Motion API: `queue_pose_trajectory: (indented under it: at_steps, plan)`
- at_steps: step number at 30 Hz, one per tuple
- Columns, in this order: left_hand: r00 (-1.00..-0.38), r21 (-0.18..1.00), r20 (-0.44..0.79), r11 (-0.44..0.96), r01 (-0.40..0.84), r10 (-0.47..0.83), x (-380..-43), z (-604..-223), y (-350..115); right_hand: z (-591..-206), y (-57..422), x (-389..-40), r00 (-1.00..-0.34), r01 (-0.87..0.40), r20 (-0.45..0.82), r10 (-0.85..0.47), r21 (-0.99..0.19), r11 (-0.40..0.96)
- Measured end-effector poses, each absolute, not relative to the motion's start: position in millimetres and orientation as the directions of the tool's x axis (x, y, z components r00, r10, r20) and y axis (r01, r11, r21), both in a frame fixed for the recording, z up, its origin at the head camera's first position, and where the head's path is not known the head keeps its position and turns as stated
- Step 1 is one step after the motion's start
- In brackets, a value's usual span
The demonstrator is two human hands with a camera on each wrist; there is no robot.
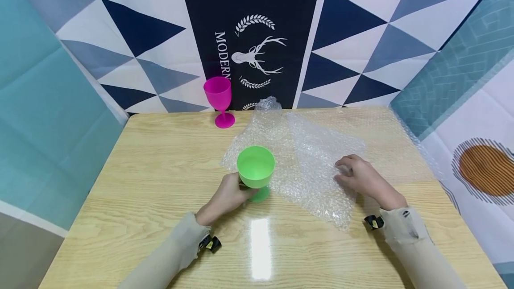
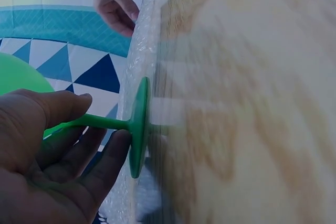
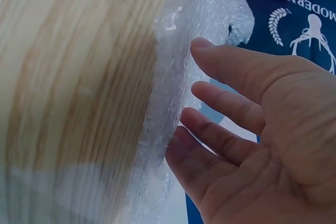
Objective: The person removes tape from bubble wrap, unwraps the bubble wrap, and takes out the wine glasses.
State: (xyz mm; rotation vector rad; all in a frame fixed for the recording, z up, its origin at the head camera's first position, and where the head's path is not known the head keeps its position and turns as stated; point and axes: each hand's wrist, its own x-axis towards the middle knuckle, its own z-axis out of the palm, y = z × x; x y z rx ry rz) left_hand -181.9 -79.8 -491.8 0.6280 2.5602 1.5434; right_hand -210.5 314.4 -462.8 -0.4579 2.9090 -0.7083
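A green plastic goblet (image 1: pixel 255 167) stands upright at the near left edge of a sheet of bubble wrap (image 1: pixel 317 177). My left hand (image 1: pixel 230 193) holds it by the stem, and the left wrist view shows thumb and fingers around the stem (image 2: pixel 107 121) just above the round foot (image 2: pixel 139 128). Over the right part of the wrap is my right hand (image 1: pixel 363 179), its fingers loosely bent and spread. In the right wrist view those fingertips (image 3: pixel 202 45) are at the wrap's surface; whether they press on it I cannot tell. Nothing is pinched between them.
A magenta goblet (image 1: pixel 219 97) stands upright at the table's back edge, left of the wrap's crumpled far end. The wooden table (image 1: pixel 160 168) meets a patterned cloth backdrop (image 1: pixel 349 26) behind it. More wrap (image 1: pixel 393 142) spreads toward the table's right edge.
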Motion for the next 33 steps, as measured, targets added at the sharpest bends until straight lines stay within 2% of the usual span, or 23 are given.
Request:
queue_pose_trajectory:
  at_steps: [14, 24, 33]
  plan:
    - [-0.931, 0.838, 0.139, 0.461, 0.292, 0.337, -177, -488, -81, -465, 315, -211, -0.951, -0.262, -0.017, -0.307, -0.482, 0.836]
    - [-0.918, 0.820, 0.176, 0.463, 0.336, 0.355, -168, -488, -92, -465, 313, -211, -0.953, -0.264, -0.007, -0.303, -0.476, 0.839]
    - [-0.924, 0.830, 0.153, 0.462, 0.313, 0.351, -163, -485, -104, -464, 310, -211, -0.956, -0.249, -0.020, -0.294, -0.478, 0.842]
